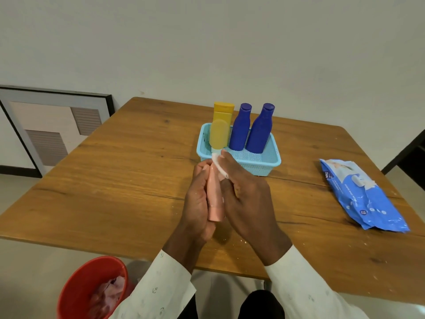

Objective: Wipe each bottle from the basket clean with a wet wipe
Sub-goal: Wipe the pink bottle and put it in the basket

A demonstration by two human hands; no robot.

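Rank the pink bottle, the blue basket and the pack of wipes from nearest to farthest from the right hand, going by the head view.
1. Pink bottle: touching the right hand, held between both hands.
2. Blue basket: just beyond the fingertips, toward the wall.
3. Pack of wipes: far off to the right on the table.

two blue bottles [240, 127] [259, 131], two yellow bottles [224, 111] [219, 134], one pink bottle [215, 199], one basket [264, 161], one wipe [219, 163], one wipes pack [363, 194], one red bucket [76, 288], two hands [199, 199] [248, 199].
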